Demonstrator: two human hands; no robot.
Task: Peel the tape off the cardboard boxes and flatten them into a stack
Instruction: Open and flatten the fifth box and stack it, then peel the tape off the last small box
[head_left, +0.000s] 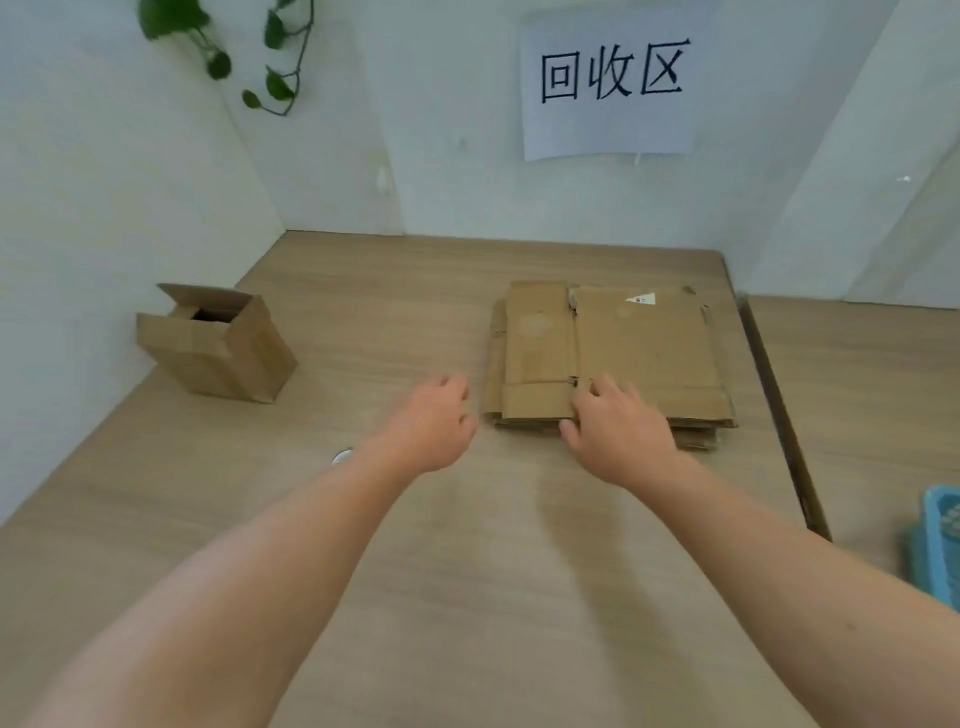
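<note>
The left grip hovers low over the worktop. Its fingers are loosely bent and it holds nothing. A small round silvery thing lies just beside its forearm. The right grip rests on the near edge of the stack of flattened boxes, fingers bent on the top sheet and thumb against the edge. It seems to press rather than clasp.

The sheets do not lie flush, and the edges show in steps under this grip. If it pushes sideways, I think the smooth, stiff cardboard can slide and the pile fan out. The creased flaps may also spring up when the pressure goes.

The cardboard is brown and matte, with a small white label at the side far from the grip. Well to the left of the left grip, the standing box is not yet flattened. Its top flaps are open and it looks light, so a quick one-sided pull could tip it.
</note>
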